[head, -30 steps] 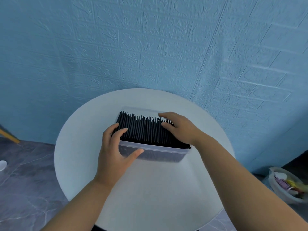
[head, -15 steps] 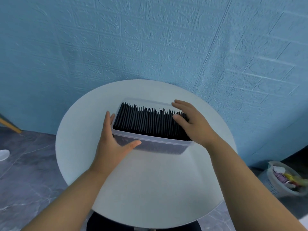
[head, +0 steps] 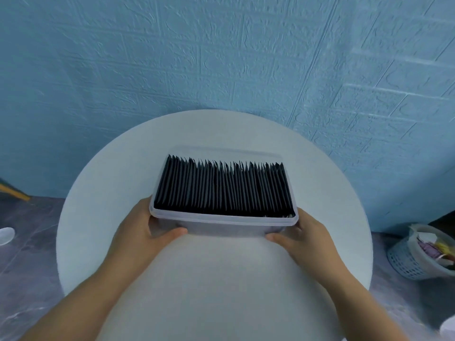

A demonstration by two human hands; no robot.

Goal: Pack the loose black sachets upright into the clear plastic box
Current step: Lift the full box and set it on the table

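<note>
both hands have left the sachet tops: left hand (head: 140, 227) and right hand (head: 305, 238) now grip the clear plastic box (head: 221, 221) at its near corners.

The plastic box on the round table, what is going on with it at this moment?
A person holds the plastic box with both hands: the left hand grips its near left corner and the right hand grips its near right corner. The black sachets stand upright in one tight row that fills the box from end to end. The packing looks finished. Whether the box rests on the white table or is lifted a little cannot be told.
</note>
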